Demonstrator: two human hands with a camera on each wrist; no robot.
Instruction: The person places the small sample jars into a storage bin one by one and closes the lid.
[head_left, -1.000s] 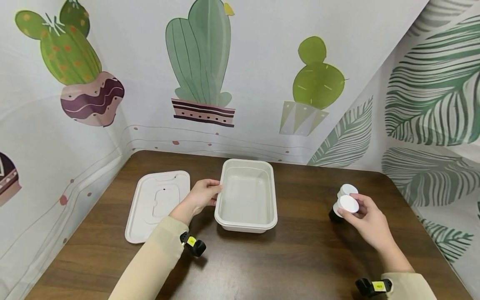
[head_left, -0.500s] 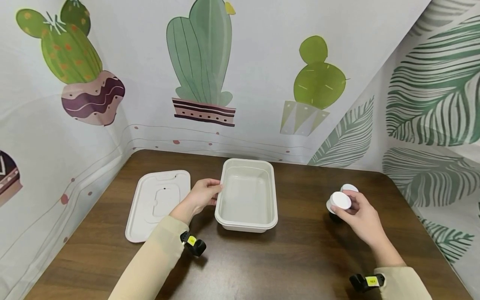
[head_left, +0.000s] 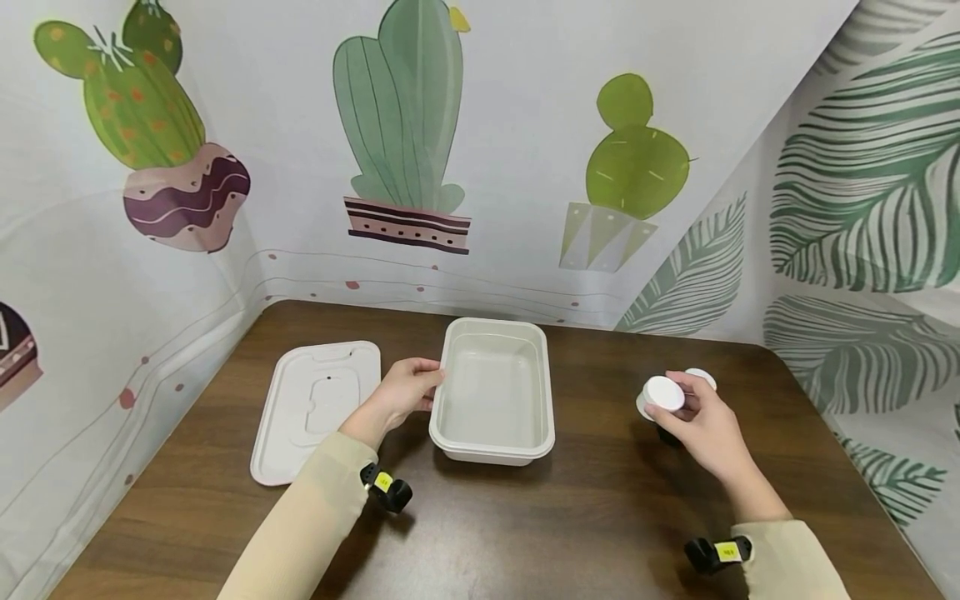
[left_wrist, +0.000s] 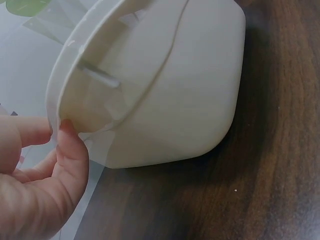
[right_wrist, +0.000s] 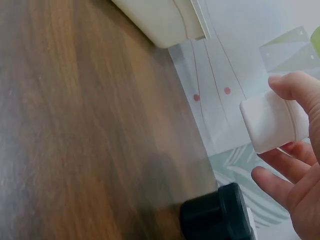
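My left hand (head_left: 408, 387) pinches the left rim of an off-white rectangular plastic tub (head_left: 550, 392), thumb and fingers on either side of the rim in the left wrist view. The tub stands uncovered at the middle of the table. My right hand (head_left: 708, 425) holds a small white jar (right_wrist: 270, 122) by its sides, raised above the table at the right. Close beneath that hand stands a black jar (right_wrist: 210, 215) with a white top (head_left: 702, 377), partly hidden by the hand in the head view.
A flat off-white lid (head_left: 300, 417) lies left of the tub, partly behind my left forearm. The brown wooden table (head_left: 540, 533) ends at a fabric wall (head_left: 517, 208) printed with cacti and leaves.
My right hand has moved left with the white jar, away from the black one. The left hand and the tub have stayed in place.
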